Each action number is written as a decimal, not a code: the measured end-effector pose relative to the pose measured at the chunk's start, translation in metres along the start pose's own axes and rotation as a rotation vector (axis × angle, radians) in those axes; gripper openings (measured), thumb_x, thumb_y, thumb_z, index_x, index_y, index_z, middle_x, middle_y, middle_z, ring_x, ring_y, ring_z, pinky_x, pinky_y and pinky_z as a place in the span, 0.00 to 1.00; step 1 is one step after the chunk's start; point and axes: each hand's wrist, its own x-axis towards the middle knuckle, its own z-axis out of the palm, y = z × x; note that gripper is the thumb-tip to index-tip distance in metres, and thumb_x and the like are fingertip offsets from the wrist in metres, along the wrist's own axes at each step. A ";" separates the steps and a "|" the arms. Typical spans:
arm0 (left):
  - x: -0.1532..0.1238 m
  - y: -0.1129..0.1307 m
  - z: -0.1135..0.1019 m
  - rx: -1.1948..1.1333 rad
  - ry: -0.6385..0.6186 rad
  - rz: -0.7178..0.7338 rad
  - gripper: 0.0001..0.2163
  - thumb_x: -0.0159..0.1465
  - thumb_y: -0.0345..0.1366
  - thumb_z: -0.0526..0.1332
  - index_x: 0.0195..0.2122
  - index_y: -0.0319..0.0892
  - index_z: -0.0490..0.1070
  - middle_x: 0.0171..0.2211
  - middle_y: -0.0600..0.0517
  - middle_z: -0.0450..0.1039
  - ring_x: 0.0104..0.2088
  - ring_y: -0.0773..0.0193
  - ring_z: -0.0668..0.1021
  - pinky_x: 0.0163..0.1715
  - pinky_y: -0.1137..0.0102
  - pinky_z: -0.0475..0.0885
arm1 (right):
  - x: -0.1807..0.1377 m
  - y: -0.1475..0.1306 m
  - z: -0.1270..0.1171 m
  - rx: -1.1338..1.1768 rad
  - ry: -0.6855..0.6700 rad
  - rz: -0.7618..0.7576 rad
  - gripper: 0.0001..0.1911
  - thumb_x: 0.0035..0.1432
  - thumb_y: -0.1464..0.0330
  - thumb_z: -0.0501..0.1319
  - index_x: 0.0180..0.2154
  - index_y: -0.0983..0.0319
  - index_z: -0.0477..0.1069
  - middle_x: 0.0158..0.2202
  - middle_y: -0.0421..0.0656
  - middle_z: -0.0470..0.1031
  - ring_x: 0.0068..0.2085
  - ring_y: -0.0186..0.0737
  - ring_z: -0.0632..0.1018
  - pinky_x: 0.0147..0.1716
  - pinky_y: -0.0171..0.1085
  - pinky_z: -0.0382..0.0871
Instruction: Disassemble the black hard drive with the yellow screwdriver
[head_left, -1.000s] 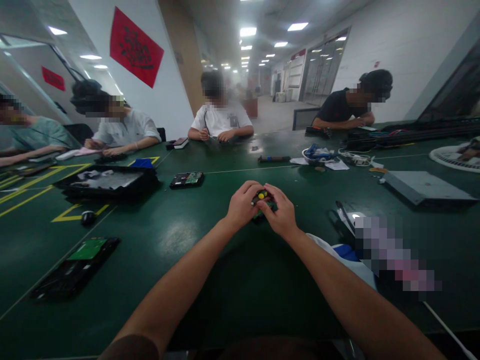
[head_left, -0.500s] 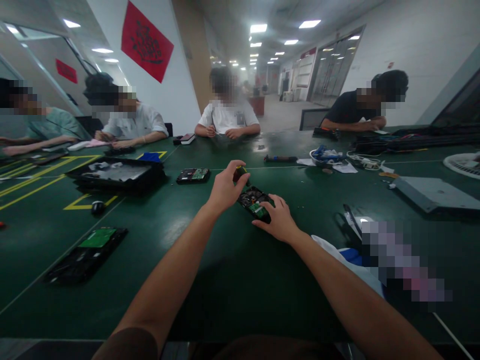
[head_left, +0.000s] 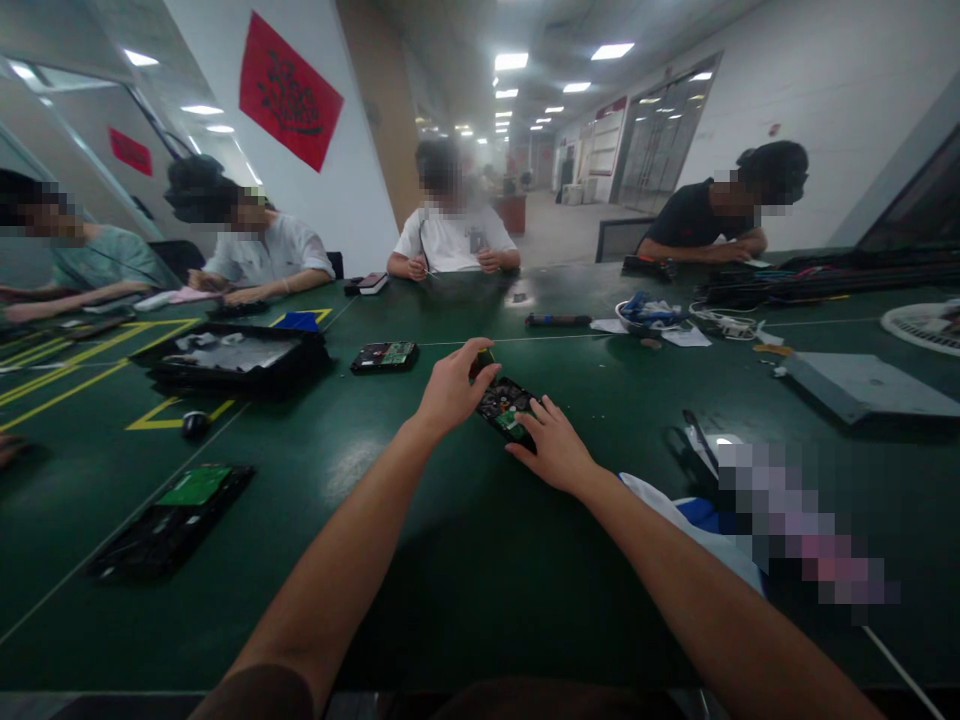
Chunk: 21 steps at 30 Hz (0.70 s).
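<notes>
An opened black electronic device (head_left: 501, 402) with a green circuit board at its near end lies at an angle on the dark green table. My left hand (head_left: 456, 385) is closed around a small screwdriver (head_left: 484, 358) with a black and yellow handle, held steeply over the device's far left end. Its tip is hidden behind my fingers and thumb. Across the near right end of the device, my right hand (head_left: 556, 445) grips the casing, thumb on the near side and fingers over the right edge.
A similar opened device (head_left: 172, 520) lies at front left, another (head_left: 385, 357) farther back. Black trays (head_left: 232, 355) and a mouse (head_left: 196, 425) are on the left. To the right are a bowl of blue items (head_left: 649, 315), a grey metal box (head_left: 874, 385) and white-blue cloth (head_left: 690, 530). Several people sit around.
My left hand and the screwdriver have dipped slightly toward the device, and the handle leans a little differently. My right hand stays on the casing. The person opposite has moved their hands apart.
</notes>
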 end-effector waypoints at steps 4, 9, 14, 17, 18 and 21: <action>-0.002 -0.002 0.004 -0.005 -0.006 0.010 0.16 0.68 0.40 0.62 0.56 0.46 0.70 0.37 0.51 0.77 0.33 0.62 0.77 0.39 0.68 0.72 | -0.001 0.001 -0.001 -0.006 -0.032 -0.016 0.32 0.67 0.50 0.59 0.64 0.62 0.66 0.70 0.58 0.57 0.73 0.65 0.51 0.68 0.61 0.48; -0.003 -0.003 0.006 -0.023 0.001 0.029 0.16 0.68 0.40 0.62 0.56 0.45 0.71 0.38 0.50 0.77 0.35 0.62 0.78 0.41 0.68 0.72 | -0.002 0.002 -0.001 0.005 -0.050 -0.013 0.33 0.67 0.50 0.58 0.66 0.61 0.64 0.72 0.57 0.55 0.73 0.65 0.49 0.68 0.62 0.47; -0.004 -0.002 0.009 -0.021 0.014 0.035 0.16 0.68 0.40 0.63 0.56 0.45 0.71 0.41 0.50 0.78 0.36 0.62 0.79 0.43 0.68 0.73 | -0.003 0.003 -0.001 0.014 -0.059 -0.020 0.33 0.67 0.51 0.59 0.66 0.61 0.63 0.72 0.57 0.53 0.73 0.64 0.49 0.68 0.61 0.46; -0.004 0.000 0.012 -0.009 0.011 0.053 0.17 0.68 0.41 0.63 0.56 0.45 0.71 0.43 0.49 0.79 0.38 0.62 0.79 0.44 0.68 0.74 | -0.003 0.004 -0.001 0.007 -0.045 -0.024 0.33 0.67 0.51 0.59 0.66 0.61 0.64 0.72 0.57 0.54 0.73 0.64 0.49 0.68 0.61 0.47; -0.004 0.000 0.014 -0.007 0.010 0.064 0.17 0.68 0.42 0.63 0.56 0.45 0.71 0.44 0.48 0.79 0.39 0.61 0.79 0.44 0.67 0.74 | -0.003 0.004 -0.001 0.004 -0.042 -0.025 0.33 0.67 0.51 0.59 0.66 0.61 0.64 0.72 0.57 0.54 0.73 0.65 0.50 0.68 0.61 0.48; -0.005 0.003 0.016 0.003 0.005 0.103 0.17 0.68 0.42 0.63 0.57 0.45 0.71 0.45 0.48 0.79 0.40 0.61 0.80 0.45 0.66 0.75 | -0.003 0.004 0.000 0.001 -0.040 -0.026 0.33 0.67 0.50 0.58 0.66 0.61 0.64 0.72 0.57 0.54 0.73 0.65 0.50 0.68 0.61 0.47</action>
